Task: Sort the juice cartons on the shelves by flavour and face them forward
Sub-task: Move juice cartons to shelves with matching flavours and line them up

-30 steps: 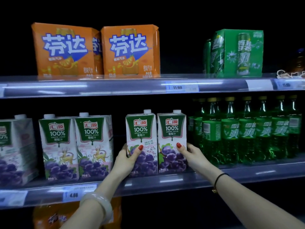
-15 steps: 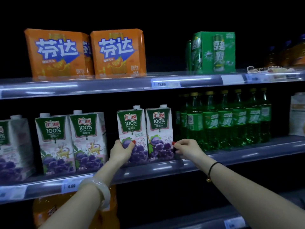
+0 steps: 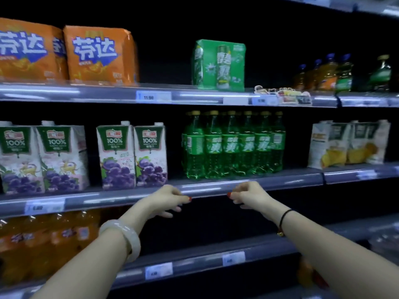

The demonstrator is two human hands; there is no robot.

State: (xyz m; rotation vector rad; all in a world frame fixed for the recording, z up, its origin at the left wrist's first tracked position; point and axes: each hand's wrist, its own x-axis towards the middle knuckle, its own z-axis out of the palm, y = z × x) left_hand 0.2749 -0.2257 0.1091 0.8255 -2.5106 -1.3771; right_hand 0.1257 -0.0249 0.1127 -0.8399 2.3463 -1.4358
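Four grape juice cartons stand on the left stretch of the middle shelf (image 3: 237,187), all upright, white caps on top, green "100%" panels and purple grape bunches facing out. The first grape carton (image 3: 18,158), clipped by the frame edge, touches the second grape carton (image 3: 61,157). Then there's a gap, and the third grape carton (image 3: 116,156) and fourth grape carton (image 3: 150,155) stand pressed side by side. Well off to the right, same level, the nearer yellow-fruit carton (image 3: 329,144) is turned so a side panel shows. The farther yellow-fruit carton (image 3: 367,141) sits right beside it, angled too, its print too blurred to read.
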